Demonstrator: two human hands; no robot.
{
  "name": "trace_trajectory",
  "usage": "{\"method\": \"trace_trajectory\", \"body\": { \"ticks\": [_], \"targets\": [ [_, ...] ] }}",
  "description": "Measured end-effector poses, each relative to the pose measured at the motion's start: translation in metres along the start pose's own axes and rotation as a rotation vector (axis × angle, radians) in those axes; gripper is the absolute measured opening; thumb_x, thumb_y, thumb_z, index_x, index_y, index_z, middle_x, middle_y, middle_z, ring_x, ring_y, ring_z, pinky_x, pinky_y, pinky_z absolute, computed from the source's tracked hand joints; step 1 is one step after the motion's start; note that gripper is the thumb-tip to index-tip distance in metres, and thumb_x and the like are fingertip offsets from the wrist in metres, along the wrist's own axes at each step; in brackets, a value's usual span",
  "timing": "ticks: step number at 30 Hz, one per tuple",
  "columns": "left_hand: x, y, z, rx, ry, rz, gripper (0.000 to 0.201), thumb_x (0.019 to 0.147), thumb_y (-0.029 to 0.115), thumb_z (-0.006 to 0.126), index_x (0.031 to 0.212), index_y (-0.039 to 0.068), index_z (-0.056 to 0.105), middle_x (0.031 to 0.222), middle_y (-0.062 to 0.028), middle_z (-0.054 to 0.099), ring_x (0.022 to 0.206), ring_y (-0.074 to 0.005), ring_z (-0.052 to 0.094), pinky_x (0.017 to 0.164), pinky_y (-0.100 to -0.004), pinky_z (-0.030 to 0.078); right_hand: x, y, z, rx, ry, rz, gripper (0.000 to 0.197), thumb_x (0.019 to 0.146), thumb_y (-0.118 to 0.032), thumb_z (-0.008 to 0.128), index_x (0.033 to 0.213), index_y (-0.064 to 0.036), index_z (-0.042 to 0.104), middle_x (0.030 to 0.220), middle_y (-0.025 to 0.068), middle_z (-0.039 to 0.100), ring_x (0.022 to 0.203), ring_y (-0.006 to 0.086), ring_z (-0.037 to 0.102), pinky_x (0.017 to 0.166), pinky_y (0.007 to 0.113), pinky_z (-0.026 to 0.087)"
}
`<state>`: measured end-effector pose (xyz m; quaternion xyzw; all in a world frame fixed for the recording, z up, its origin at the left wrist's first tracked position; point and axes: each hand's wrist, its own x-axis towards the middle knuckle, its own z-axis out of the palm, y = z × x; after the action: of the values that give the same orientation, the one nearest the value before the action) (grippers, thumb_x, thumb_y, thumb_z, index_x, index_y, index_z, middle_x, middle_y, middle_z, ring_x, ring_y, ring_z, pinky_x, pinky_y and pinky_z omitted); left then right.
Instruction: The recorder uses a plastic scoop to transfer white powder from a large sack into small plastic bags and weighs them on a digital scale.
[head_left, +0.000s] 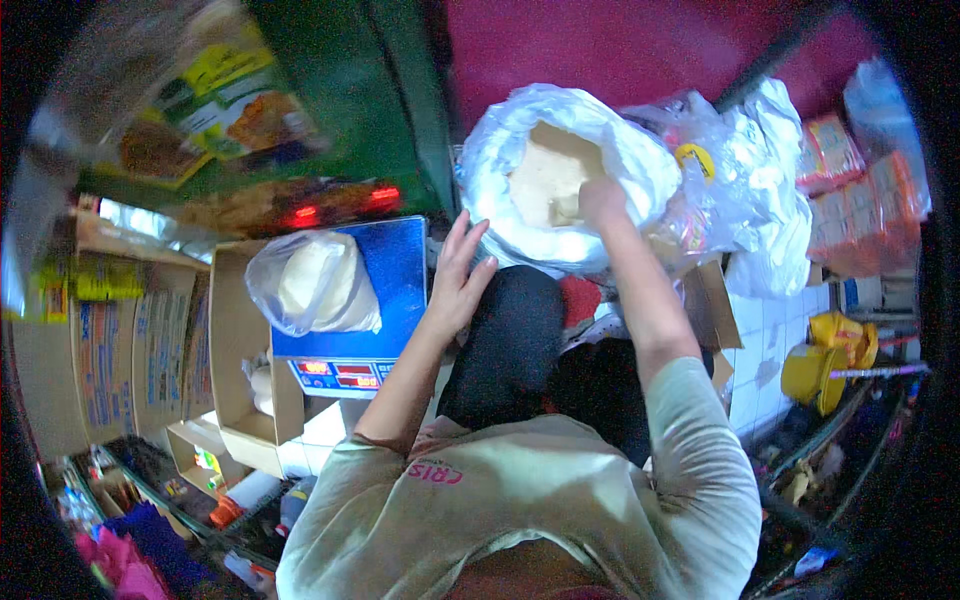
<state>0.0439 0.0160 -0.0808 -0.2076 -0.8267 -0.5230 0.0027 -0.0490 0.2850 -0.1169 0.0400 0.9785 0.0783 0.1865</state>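
A large white plastic sack (490, 130) stands open in front of me, with pale powder (540, 180) inside. My right hand (603, 203) reaches down into the sack, closed on a pale scoop (566, 208) that touches the powder. The scoop's full shape is hard to make out. My left hand (464, 268) is open at the sack's near left side, fingers apart and close to the plastic; whether it touches is unclear. Left of it, a clear plastic bag of pale powder (322, 278) rests on a blue digital scale (398, 262) with lit red displays.
Cardboard boxes (165, 350) line the left side, one open box (240, 400) beside the scale. Clear and white plastic bags (765, 190) crowd the sack's right side, with orange packs (868, 215) beyond. A yellow container (815, 375) stands at the right. Dark crates (830, 480) sit lower right.
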Motion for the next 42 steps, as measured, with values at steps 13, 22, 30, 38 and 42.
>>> {"method": "trace_trajectory", "body": {
  "ticks": [13, 22, 30, 38, 42],
  "targets": [
    [0.089, 0.07, 0.078, -1.342, 0.044, -0.788, 0.043, 0.086, 0.047, 0.038, 0.11, 0.013, 0.049, 0.112, -0.005, 0.051, 0.102, -0.0205, 0.044, 0.088, -0.0411, 0.034, -0.109, 0.019, -0.08, 0.601, 0.854, -0.29, 0.051, 0.087, -0.026, 0.047, 0.13, -0.001, 0.034, 0.138, 0.0185, 0.027, 0.129, 0.0298, 0.022, 0.105, 0.038, 0.017],
    [0.069, 0.116, 0.046, -1.414, 0.143, -0.45, 0.052, 0.083, 0.048, 0.043, 0.121, 0.012, 0.046, 0.133, -0.0101, 0.035, 0.122, -0.026, 0.029, 0.102, -0.0401, 0.017, -0.166, 0.027, -0.052, 0.749, 0.778, -0.231, 0.048, 0.09, -0.036, 0.036, 0.126, -0.005, 0.043, 0.139, 0.0137, 0.028, 0.13, 0.031, 0.019, 0.106, 0.042, 0.009],
    [0.023, 0.126, -0.02, -1.219, -0.071, -0.168, 0.043, 0.085, 0.043, 0.046, 0.11, 0.009, 0.056, 0.112, -0.0083, 0.053, 0.11, -0.0209, 0.045, 0.093, -0.0343, 0.032, -0.201, 0.007, -0.04, 0.101, 0.304, 0.056, 0.041, 0.079, -0.026, 0.058, 0.117, -0.0121, 0.053, 0.135, 0.0159, 0.033, 0.129, 0.0352, 0.02, 0.105, 0.046, 0.011],
    [-0.035, 0.068, -0.244, 0.815, 0.449, -0.2, 0.06, 0.075, 0.052, 0.053, 0.11, 0.004, 0.054, 0.106, -0.0161, 0.058, 0.098, -0.0294, 0.056, 0.088, -0.0489, 0.034, -0.186, -0.121, -0.109, 0.655, 0.695, -0.673, 0.046, 0.074, -0.011, 0.061, 0.119, -0.0119, 0.051, 0.116, 0.0147, 0.052, 0.103, 0.0296, 0.05, 0.089, 0.038, 0.038],
    [-0.016, 0.026, -0.256, 0.793, 0.065, -0.572, 0.083, 0.064, 0.063, 0.058, 0.119, 0.002, 0.048, 0.117, -0.0154, 0.053, 0.109, -0.0277, 0.051, 0.092, -0.0361, 0.039, -0.181, -0.241, -0.118, 0.726, 0.288, -0.896, 0.052, 0.077, -0.021, 0.06, 0.125, -0.0154, 0.043, 0.08, 0.018, 0.059, 0.071, 0.0316, 0.059, 0.065, 0.038, 0.046]
  ]
}}
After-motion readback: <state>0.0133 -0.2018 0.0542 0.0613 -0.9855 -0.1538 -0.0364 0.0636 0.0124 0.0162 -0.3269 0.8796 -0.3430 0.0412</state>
